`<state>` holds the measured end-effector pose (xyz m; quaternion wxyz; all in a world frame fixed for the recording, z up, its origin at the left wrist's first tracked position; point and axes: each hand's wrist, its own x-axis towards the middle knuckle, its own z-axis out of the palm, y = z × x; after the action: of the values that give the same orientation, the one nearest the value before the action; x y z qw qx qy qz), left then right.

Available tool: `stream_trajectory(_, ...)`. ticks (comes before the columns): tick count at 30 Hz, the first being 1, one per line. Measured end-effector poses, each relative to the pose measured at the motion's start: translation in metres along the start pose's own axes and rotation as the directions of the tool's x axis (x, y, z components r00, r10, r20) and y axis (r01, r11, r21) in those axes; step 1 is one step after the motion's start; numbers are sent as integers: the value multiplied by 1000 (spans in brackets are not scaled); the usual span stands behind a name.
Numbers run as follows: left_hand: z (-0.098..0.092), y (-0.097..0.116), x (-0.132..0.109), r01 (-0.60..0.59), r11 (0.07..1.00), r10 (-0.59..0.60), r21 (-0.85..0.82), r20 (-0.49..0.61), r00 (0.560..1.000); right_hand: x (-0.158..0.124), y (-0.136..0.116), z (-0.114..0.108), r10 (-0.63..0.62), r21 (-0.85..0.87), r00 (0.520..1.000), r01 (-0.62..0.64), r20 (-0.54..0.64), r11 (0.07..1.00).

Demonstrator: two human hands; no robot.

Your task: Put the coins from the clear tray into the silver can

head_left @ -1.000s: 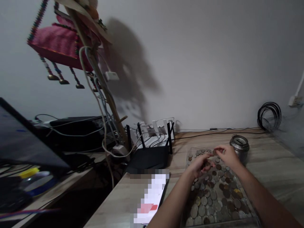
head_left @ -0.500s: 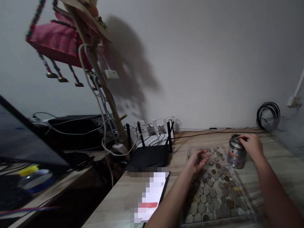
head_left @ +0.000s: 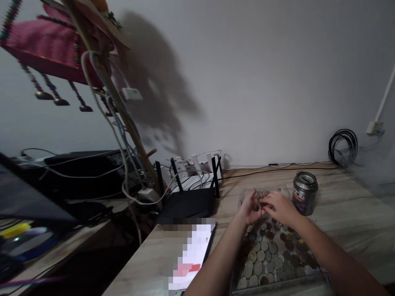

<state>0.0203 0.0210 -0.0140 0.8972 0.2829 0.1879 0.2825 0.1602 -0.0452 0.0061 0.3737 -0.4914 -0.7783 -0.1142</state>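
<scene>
My left hand (head_left: pixel 251 209) is turned palm up over the far part of a clear plastic tray (head_left: pixel 279 284), its fingers curled around what look like a few coins. My right hand (head_left: pixel 280 209) meets it there, thumb and fingertips pinched together at the left palm; what lies between them is too small to make out. Many coins (head_left: pixel 264 246), silver, brown and a few yellowish, lie spread in the tray below both hands. Just right of the tray stands a dark metal tin (head_left: pixel 305 194) with a slot in its lid and a colourful label.
A tablet or phone with a lit, blurred screen (head_left: pixel 193 255) lies left of the tray. Behind it sit a black router (head_left: pixel 188 205) with antennas and white devices with cables. Coiled black cable (head_left: pixel 343 147) leans at the wall. A wooden pole (head_left: pixel 123 111) carries a pink bag (head_left: pixel 46 49).
My right hand has left the tin's lid and moved left to my left hand. The slot in the lid now shows. The whole view has shifted slightly.
</scene>
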Motion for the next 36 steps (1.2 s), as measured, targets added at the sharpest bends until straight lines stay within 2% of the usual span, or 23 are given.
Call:
stream_trajectory(3, -3, -1, 2, 51, 999, -51, 8, 24, 998, -2, 0, 1, -100, 54, 974, 91, 201, 994)
stream_trajectory(7, -3, -3, 3, 92, 996, -92, 10, 66, 994, -1, 4, 1, -83, 39, 983, 78, 166, 996)
stream_trajectory(11, -2, -3, 2, 121, 993, -122, 13, 67, 990, 1, 2, 2, -58, -19, 974, 63, 217, 998)
stream_trajectory(13, -3, -2, 2, 126, 992, -126, 15, 58, 990, 3, 6, -4, 6, -94, 985, 10, 170, 995)
stream_trajectory(15, -4, -1, 3, 105, 994, -106, 12, 36, 994, 6, 17, -20, 98, -164, 995, -97, -3, 982)
stream_trajectory(16, -5, 0, 3, 80, 997, -80, 4, 14, 997, 7, 25, -30, 152, -193, 981, -173, -120, 966)
stream_trajectory(18, -8, 1, 4, 13, 1000, -14, -22, -51, 999, 7, 46, -52, 258, -240, 909, -345, -329, 908)
stream_trajectory(20, -10, 1, 5, -39, 999, 35, -33, -123, 992, 4, 67, -69, 364, -301, 840, -497, -402, 814)
stream_trajectory(23, -10, 2, 6, -59, 998, 53, -25, -192, 980, -2, 88, -79, 514, -345, 788, -612, -338, 711)
stream_trajectory(26, -8, 2, 5, -61, 998, 56, -16, -214, 975, -4, 94, -78, 584, -336, 769, -639, -259, 693)
stream_trajectory(36, -6, 2, 2, -65, 998, 67, 16, -244, 967, -1, 91, -79, 591, -359, 748, -664, -303, 656)
